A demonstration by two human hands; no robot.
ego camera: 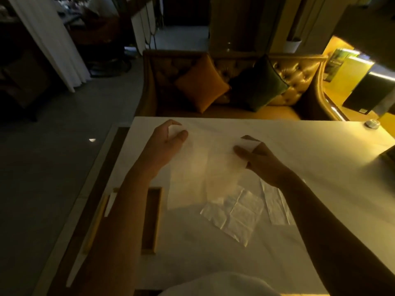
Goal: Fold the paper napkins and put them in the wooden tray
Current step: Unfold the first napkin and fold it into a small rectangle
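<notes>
Left hand (168,142): thumb and fingers pinch the top left corner of the paper napkin (201,167).
Right hand (258,161): pinches the top right corner; the sheet hangs spread between the two hands.
Clear wrappers (233,214): two, crumpled, just under the right hand at the napkin's lower edge.
Wooden tray (152,218): beneath the left forearm, by the left edge of the worktop (299,142).
Bare worktop: beyond both hands to the far edge, and right of the right hand.

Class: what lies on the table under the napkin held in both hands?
A crinkled left sheet pokes out from under the napkin on the table; a right sheet lies beside it. Anything else beneath is covered.
</notes>
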